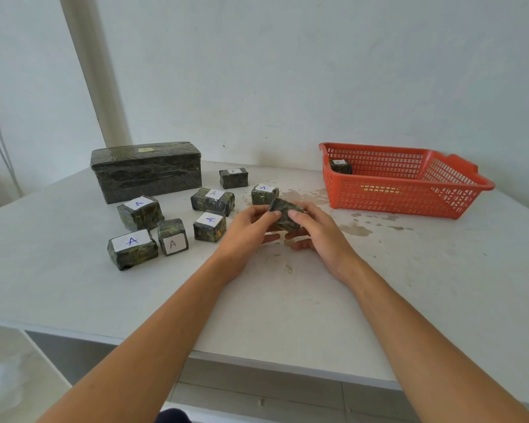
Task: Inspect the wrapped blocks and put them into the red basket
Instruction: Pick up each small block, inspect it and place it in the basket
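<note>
Both hands hold one dark green wrapped block just above the table's middle. My left hand pinches its left end and my right hand grips its right side. Several more wrapped blocks with white "A" labels lie to the left, among them one at the front left, one beside it and one behind my fingers. The red basket stands at the back right, with one wrapped block in its far left corner.
A large dark wrapped box stands at the back left against the wall. The white table has brown stains near the basket. Its front edge runs across below my forearms, and a wall rises right behind.
</note>
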